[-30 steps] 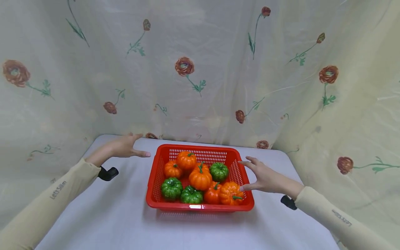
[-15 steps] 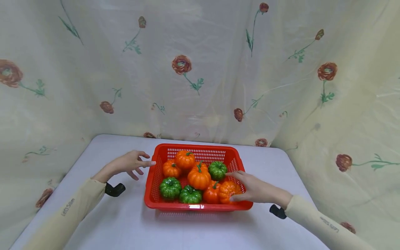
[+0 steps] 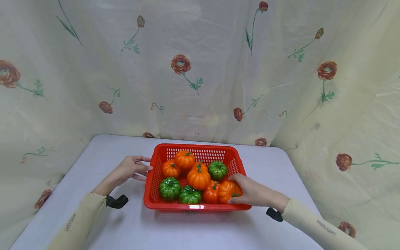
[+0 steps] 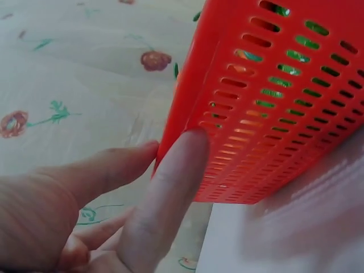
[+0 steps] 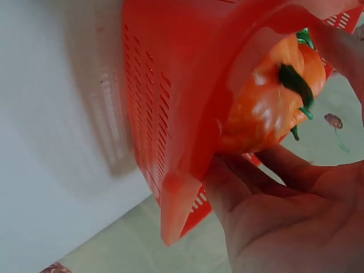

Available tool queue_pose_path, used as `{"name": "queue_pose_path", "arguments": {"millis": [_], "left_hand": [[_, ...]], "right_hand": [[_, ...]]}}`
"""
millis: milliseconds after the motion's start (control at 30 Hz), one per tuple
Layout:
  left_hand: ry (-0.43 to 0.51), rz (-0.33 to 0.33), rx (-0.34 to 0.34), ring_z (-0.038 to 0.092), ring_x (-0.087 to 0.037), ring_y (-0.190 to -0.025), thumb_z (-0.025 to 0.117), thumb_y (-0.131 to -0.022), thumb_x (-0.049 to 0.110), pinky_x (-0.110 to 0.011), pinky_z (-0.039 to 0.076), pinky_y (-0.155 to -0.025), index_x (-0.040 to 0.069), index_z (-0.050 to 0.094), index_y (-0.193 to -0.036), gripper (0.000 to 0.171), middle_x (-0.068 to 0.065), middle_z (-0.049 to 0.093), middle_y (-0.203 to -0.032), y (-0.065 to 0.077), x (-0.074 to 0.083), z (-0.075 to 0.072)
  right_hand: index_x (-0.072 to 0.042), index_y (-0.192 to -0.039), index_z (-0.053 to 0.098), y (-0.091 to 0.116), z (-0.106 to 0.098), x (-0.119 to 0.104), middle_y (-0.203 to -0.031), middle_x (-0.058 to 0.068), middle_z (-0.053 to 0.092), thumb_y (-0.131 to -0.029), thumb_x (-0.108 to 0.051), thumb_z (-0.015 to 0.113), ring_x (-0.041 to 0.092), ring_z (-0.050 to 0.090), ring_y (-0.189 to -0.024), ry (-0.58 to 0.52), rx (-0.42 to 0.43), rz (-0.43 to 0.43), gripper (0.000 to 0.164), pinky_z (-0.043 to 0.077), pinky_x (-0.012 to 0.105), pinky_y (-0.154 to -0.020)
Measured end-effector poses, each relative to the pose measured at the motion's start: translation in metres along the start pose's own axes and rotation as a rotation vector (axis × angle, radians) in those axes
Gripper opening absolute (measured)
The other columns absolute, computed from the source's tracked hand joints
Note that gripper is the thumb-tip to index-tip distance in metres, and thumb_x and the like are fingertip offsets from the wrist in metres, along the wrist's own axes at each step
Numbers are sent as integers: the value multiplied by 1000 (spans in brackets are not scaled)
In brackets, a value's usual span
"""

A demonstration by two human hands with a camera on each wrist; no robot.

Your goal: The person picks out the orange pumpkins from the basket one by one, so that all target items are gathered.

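Note:
In the head view, a red plastic basket (image 3: 150,187) holds several small orange and green pumpkins. My right hand (image 3: 254,191) reaches over its right rim and grips a ribbed orange pumpkin (image 3: 226,191) in the near right corner, thumb at the near side and fingers at the far side. The right wrist view shows this pumpkin (image 5: 256,114) with its dark green stem, between the fingers. At the opposite side, my left hand (image 3: 129,169) holds the basket's left rim. Thumb and a finger (image 4: 176,176) meet the rim in the left wrist view.
Beside the gripped pumpkin lies another orange one (image 3: 210,194). Green pumpkins (image 3: 170,189) sit at the near left, and a green one (image 3: 217,170) at the far right. The basket stands on a white table (image 3: 193,232), with a flowered curtain (image 3: 212,86) behind and at both sides.
My right hand has moved left and down into the basket and taken hold of the orange pumpkin. The left hand has come down to the basket's left rim.

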State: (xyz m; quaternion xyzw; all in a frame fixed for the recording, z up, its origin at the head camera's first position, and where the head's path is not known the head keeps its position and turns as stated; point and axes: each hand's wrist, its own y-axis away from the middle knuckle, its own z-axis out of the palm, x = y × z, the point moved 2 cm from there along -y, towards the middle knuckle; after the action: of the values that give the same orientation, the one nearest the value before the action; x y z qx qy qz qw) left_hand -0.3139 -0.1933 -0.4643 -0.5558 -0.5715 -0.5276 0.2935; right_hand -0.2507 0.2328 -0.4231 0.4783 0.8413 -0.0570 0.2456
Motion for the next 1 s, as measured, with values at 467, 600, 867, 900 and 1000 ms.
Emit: {"name": "queue_pose_path", "arguments": {"millis": [467,600,867,900,1000], "left_hand": [[190,-45,9,70,-20,-85,73,-86,29,-36,60,-76,4,47,-138,63,-7,70,-103,-4,-20,5],[255,-47,-12,70,-20,-87,73,-86,29,-36,60,-79,4,43,-140,66,-7,69,-107,-5,-25,6],[405,-73,-75,71,-16,-84,67,-91,20,-31,60,-76,2,36,-143,63,-3,69,-101,-5,-31,4],[420,-75,-80,71,-16,-83,67,-92,19,-30,60,-75,2,35,-144,63,-3,69,-100,-4,-31,4],[454,-75,-92,71,-15,-82,65,-93,18,-29,60,-75,1,32,-145,63,-2,69,-99,-3,-32,5]], "right_hand": [[1,-133,52,-8,0,-2,-129,18,55,-76,-37,80,30,55,-113,86,-72,47,74,51,52,-96],[-4,-135,54,-10,0,-2,-128,16,56,-76,-38,81,29,56,-112,98,-84,44,73,53,51,-94],[-1,-135,49,-14,3,-6,-128,12,56,-75,-29,79,26,56,-113,83,-44,41,73,49,50,-99],[-1,-134,49,-15,4,-6,-127,11,57,-75,-28,79,24,56,-112,69,-36,41,71,50,49,-99],[-6,-128,47,-15,6,-4,-120,5,57,-74,-22,79,19,55,-108,19,-19,34,65,51,44,-98]]}}
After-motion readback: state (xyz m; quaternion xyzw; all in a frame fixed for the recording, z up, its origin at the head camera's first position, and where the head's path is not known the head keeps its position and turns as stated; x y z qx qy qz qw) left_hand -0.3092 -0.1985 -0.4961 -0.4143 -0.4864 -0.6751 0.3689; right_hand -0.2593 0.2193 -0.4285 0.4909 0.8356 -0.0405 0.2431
